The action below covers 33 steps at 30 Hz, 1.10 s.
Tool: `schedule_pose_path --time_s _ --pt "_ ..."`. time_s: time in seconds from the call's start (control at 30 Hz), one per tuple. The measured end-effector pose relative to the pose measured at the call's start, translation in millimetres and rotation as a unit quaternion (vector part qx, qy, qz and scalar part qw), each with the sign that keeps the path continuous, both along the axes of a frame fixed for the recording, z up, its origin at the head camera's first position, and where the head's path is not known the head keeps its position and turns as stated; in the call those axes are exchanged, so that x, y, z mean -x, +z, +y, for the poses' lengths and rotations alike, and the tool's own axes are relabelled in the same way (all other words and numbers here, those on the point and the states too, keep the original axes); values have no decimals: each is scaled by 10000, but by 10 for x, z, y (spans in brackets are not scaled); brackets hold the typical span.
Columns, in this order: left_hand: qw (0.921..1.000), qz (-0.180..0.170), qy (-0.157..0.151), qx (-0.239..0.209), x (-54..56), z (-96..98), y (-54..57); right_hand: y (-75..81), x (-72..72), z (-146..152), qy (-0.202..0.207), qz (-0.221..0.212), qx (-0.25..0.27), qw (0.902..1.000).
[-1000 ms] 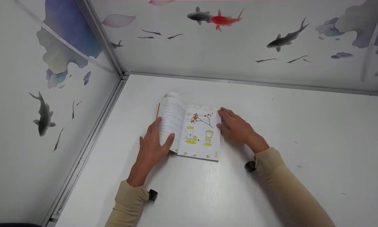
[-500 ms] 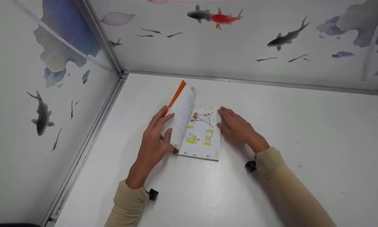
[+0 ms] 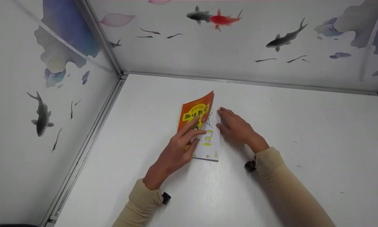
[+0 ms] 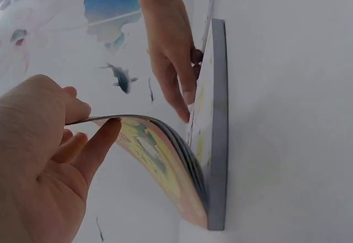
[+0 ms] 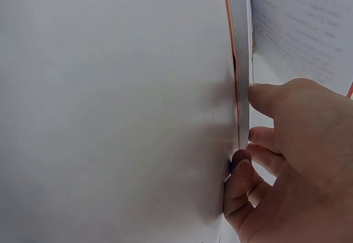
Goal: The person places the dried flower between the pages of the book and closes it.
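Note:
A paperback book (image 3: 207,148) lies on the white table with its orange-and-yellow front cover (image 3: 190,108) raised and bent over toward the right. My left hand (image 3: 178,151) holds the lifted cover and some pages. In the left wrist view the thumb and fingers pinch the edge of that curved flap (image 4: 144,146). Below the flap, a page with a yellow cartoon figure partly shows. At the book's right edge is my right hand (image 3: 237,127), which steadies it. The right wrist view has its thumb (image 5: 266,97) against the page block (image 5: 241,44), with fingertips low beside the edge.
Behind the white table (image 3: 302,132) rises a panel (image 3: 239,56) painted with fish. Another panel (image 3: 15,142) stands along the left side, joined by metal framing. Small dark specks dot the table at the right.
My left hand has swung the cover and turned pages up and rightward, so the orange front shows and much of the picture page is covered. My right hand has stayed at the edge.

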State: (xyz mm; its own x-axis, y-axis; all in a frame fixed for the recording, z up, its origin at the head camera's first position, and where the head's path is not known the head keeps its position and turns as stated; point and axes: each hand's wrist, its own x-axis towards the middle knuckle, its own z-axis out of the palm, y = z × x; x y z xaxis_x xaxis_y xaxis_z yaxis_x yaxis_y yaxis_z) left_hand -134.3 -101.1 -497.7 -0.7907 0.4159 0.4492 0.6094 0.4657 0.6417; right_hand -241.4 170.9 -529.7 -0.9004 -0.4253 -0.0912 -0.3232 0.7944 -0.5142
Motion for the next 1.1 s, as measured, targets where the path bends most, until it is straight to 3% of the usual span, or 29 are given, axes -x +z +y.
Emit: schedule_pose_path --time_s 0.17,0.3,0.5,0.7,0.87,1.0,1.1 --pt "9985 -394 -228 289 28 159 -157 -12 0 -7 -2 44 13 10000" --pt "9972 -422 -341 515 27 231 -245 -22 -13 -6 85 122 -55 9999" --pt "9938 -695 -205 841 29 297 -216 -19 -30 10 28 3 -10 10000" --pt "9851 -1072 -84 1342 40 380 -169 -45 -49 32 49 -230 238 9994" --pt "9796 -893 -71 1796 49 435 -164 -66 -104 71 -106 -524 337 9980" --pt "9726 -538 17 2262 40 478 -173 -77 -112 88 -55 -436 609 9972" --pt "9654 -474 113 2561 31 504 -186 -88 -108 108 -59 -353 852 9957"
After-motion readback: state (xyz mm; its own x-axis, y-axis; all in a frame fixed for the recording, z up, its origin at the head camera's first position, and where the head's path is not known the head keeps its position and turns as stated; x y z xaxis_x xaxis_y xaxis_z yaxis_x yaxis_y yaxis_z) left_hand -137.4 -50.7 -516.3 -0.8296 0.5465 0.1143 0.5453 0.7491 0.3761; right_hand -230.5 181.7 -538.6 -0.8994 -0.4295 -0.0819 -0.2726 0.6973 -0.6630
